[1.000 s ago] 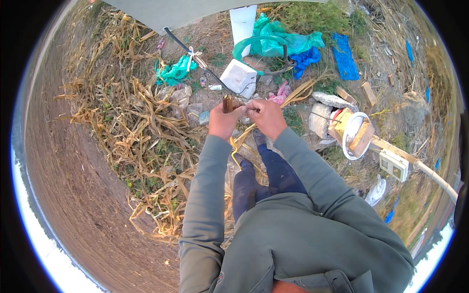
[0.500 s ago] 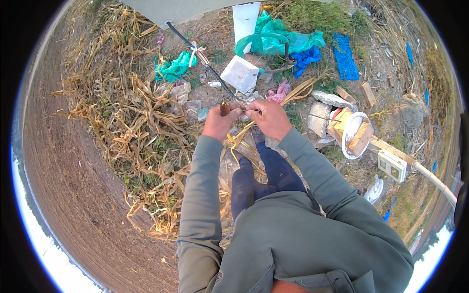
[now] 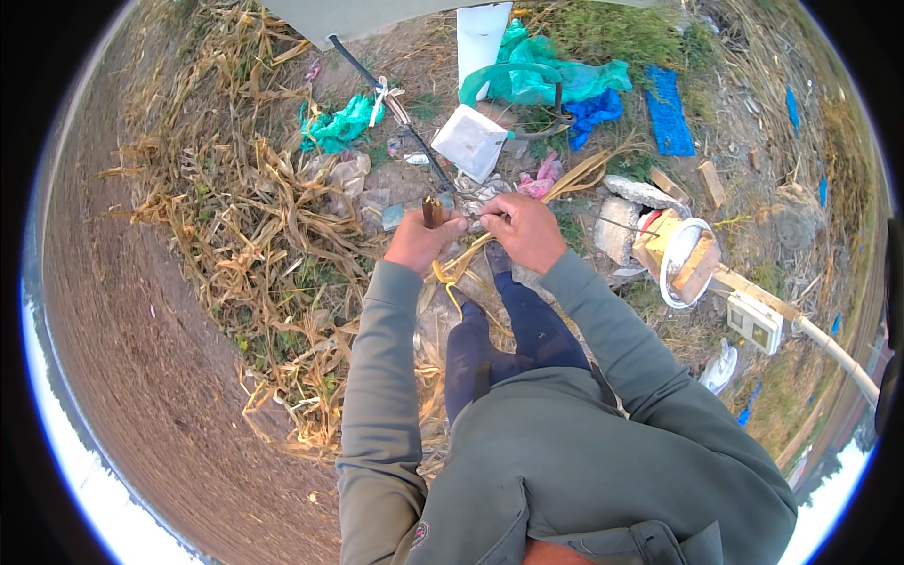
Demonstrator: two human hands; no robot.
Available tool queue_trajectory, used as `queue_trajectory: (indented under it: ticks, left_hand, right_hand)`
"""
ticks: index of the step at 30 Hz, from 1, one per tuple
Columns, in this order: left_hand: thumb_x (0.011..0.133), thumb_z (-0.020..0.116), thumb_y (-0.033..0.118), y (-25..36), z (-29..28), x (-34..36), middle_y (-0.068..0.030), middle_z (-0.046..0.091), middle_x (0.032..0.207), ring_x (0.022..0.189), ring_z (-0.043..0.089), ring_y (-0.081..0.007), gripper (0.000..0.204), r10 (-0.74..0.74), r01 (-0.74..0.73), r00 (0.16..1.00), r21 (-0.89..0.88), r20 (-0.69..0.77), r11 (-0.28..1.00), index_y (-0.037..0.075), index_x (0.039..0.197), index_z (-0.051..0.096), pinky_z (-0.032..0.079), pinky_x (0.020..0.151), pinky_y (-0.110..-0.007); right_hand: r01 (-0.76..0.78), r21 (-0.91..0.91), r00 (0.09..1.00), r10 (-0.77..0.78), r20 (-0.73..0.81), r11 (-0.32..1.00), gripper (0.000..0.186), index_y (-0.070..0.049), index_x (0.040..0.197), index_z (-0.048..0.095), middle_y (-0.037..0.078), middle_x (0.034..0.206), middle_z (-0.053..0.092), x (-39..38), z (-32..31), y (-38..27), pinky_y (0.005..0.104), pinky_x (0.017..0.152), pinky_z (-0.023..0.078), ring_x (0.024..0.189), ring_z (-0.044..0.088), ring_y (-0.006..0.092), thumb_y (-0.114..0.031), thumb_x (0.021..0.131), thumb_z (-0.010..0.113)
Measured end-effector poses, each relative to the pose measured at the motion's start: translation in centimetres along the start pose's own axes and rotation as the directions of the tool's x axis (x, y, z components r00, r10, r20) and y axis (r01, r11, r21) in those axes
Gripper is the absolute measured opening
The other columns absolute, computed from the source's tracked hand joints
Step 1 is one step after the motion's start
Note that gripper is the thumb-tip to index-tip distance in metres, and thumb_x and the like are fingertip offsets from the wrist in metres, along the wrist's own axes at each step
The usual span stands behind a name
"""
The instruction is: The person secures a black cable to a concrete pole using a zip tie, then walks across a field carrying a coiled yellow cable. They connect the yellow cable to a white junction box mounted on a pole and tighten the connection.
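My left hand (image 3: 419, 242) is closed around a short brown-handled tool (image 3: 432, 212) with yellow at its end; its working part is hidden in the fist. My right hand (image 3: 525, 231) faces it a short way off, thumb and fingertips pinched together. Whatever sits between those fingertips is too small to make out. A black cable (image 3: 428, 158) slants down from the upper left to the space just above both hands. Below my left hand hangs a looped yellow cord (image 3: 451, 283), which reaches down towards my legs.
Overhead, a pale panel (image 3: 414, 21) crosses the top edge. Beyond my hands lie a white square piece (image 3: 469, 143), green netting (image 3: 565, 83) and blue plastic (image 3: 593, 115). To the right, a white bucket (image 3: 685, 264) holds wood near concrete chunks (image 3: 619, 229). Dry corn stalks (image 3: 282, 217) cover the left.
My hands have drawn slightly apart; before, the thumbs were nearly together near the cable's lower end. The tool stays in my left hand. The view has shifted a little.
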State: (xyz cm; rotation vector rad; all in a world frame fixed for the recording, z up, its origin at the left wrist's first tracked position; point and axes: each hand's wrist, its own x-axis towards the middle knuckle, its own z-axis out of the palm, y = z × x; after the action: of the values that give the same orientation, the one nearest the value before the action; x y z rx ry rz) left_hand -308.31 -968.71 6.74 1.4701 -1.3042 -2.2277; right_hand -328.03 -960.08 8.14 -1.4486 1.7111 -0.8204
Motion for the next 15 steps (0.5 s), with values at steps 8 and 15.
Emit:
queue_trajectory:
  ticks: [8, 15]
  left_hand:
    - [0.092, 0.073, 0.014, -1.5, 1.2, -1.3, 0.0047, 0.058, 0.073, 0.059, 0.046, -0.0043, 0.014, 0.121, -0.155, 0.969, -0.146, -0.216, 0.977, 0.001, 0.094, 0.071, 0.035, 0.051, -0.024]
    - [0.093, 0.072, 0.014, -2.2, 3.5, -1.7, 0.0053, 0.058, 0.073, 0.057, 0.042, -0.0027, 0.015, 0.327, -0.366, 0.905, -0.108, -0.272, 0.924, 0.002, 0.102, 0.071, 0.031, 0.05, -0.021]
  right_hand:
    - [0.077, -0.136, 0.997, -0.08, -0.013, 0.988, 0.015, -0.008, 0.093, 0.067, 0.012, 0.088, 0.068, -0.5, 0.8, 0.3, 0.0439, 0.072, 0.05, 0.084, 0.065, 0.0341, -0.022, 0.089, 0.065]
    - [-0.136, 0.191, 0.991, 0.133, 0.031, 0.972, 0.021, -0.008, 0.1, 0.069, 0.013, 0.089, 0.072, -1.1, 2.3, -0.7, 0.0389, 0.07, 0.052, 0.08, 0.069, 0.0297, -0.027, 0.093, 0.065]
